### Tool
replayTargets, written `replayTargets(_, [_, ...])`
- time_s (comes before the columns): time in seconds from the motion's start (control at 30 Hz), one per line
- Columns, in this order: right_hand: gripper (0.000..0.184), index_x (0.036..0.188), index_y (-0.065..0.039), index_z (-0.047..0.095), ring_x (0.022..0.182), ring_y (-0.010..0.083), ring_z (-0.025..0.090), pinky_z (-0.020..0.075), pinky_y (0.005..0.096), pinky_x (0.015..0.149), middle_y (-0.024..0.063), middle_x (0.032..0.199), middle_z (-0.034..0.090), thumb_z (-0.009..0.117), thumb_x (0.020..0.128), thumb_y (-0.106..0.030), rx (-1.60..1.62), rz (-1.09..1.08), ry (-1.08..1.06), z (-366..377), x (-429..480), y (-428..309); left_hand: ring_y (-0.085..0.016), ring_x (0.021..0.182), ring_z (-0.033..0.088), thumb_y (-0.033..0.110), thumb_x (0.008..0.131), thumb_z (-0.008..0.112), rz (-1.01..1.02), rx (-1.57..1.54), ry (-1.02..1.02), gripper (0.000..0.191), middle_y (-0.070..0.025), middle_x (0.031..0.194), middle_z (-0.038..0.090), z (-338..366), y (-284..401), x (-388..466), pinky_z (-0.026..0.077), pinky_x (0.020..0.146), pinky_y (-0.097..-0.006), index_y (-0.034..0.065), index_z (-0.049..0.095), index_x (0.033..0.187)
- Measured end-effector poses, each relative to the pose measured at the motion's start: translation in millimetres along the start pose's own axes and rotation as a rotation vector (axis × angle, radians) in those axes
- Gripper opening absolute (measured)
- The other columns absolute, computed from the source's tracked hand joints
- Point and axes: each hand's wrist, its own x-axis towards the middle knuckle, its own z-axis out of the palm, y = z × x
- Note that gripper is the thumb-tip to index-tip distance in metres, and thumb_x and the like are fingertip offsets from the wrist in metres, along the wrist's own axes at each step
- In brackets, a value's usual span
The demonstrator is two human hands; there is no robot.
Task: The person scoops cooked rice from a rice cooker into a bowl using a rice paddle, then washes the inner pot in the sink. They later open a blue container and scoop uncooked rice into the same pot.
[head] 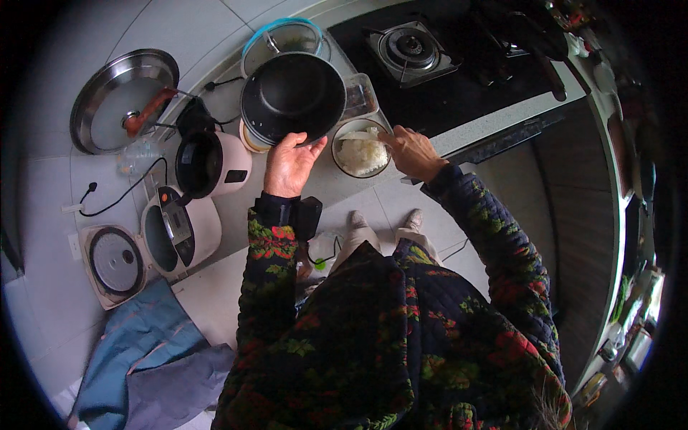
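My left hand [289,166] grips the near rim of a black non-stick pot [293,97], thumb over the edge. The pot is tilted so that its bare dark inside faces me. To its right, my right hand [415,153] holds a pale rice paddle [355,136], its handle mostly hidden by the fingers. The paddle's blade lies across the top of white cooked rice [364,158]. That rice sits in a round bowl with a dark rim [335,156], at the counter's front edge.
Beyond the pot are a clear lidded container [360,95] and a blue-rimmed bowl [294,22]. A gas burner [411,47] is at the upper right. Leftward stand a pink cooker [232,161], an open rice cooker [207,231], a steel lid [83,110] and a power cord [121,200].
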Motion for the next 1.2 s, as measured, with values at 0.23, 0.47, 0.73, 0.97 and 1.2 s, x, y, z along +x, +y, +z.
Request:
replayTargets(0.23, [0.047, 0.133, -0.011, 0.054, 0.089, 0.0336, 0.061, 0.0521, 0.0426, 0.078, 0.0161, 0.099, 0.058, 0.065, 0.087, -0.018, 0.28, 0.056, -0.016, 2, -8, 15, -0.028, 0.105, 0.056, -0.001, 0.086, 0.058, -0.142, 0.046, -0.07, 0.012, -0.0171, 0.113, 0.06, 33, -18, 5, 0.05, 0.096, -0.0464, -0.0018, 0.055, 0.098])
replayTargets(0.47, [0.053, 0.137, -0.005, 0.049, 0.108, 0.0347, 0.057, 0.0518, 0.0435, 0.089, 0.0195, 0.12, 0.056, 0.063, 0.093, -0.032, 0.426, 0.166, 0.123, -15, -31, 29, -0.029, 0.107, 0.058, 0.003, 0.09, 0.055, -0.206, 0.188, -0.141, 0.011, -0.0144, 0.115, 0.063, 63, -46, 0, 0.049, 0.095, -0.0472, -0.0005, 0.059, 0.1])
replayTargets(0.73, [0.088, 0.146, -0.003, 0.036, 0.1, 0.0289, 0.065, 0.0533, 0.039, 0.09, 0.0197, 0.11, 0.065, 0.06, 0.086, -0.063, 1.059, 0.304, 0.304, -122, -171, 85, -0.019, 0.096, 0.06, 0.006, 0.091, 0.057, -0.29, 0.519, -0.186, 0.008, -0.0033, 0.096, 0.062, 133, -170, -40, 0.052, 0.088, -0.0504, 0.0076, 0.063, 0.097])
replayTargets(0.97, [0.027, 0.109, 0.004, 0.06, 0.064, 0.0155, 0.062, 0.0534, 0.0289, 0.057, 0.0106, 0.079, 0.063, 0.053, 0.092, -0.015, 1.016, 0.616, 0.485, -177, -347, 207, -0.011, 0.084, 0.057, 0.009, 0.091, 0.062, -0.489, 0.879, -0.375, 0.007, 0.0006, 0.091, 0.06, 233, -374, -19, 0.056, 0.085, -0.0459, 0.0081, 0.064, 0.097])
replayTargets(1.2, [0.029, 0.105, 0.011, 0.057, 0.054, 0.0216, 0.064, 0.0546, 0.0338, 0.053, 0.0159, 0.07, 0.065, 0.044, 0.085, -0.005, 1.052, 1.02, 0.827, -158, -474, 327, -0.013, 0.096, 0.059, 0.023, 0.092, 0.066, -0.725, 1.126, -0.59, 0.026, -0.0018, 0.103, 0.061, 303, -567, 53, 0.054, 0.086, -0.0429, 0.006, 0.062, 0.111])
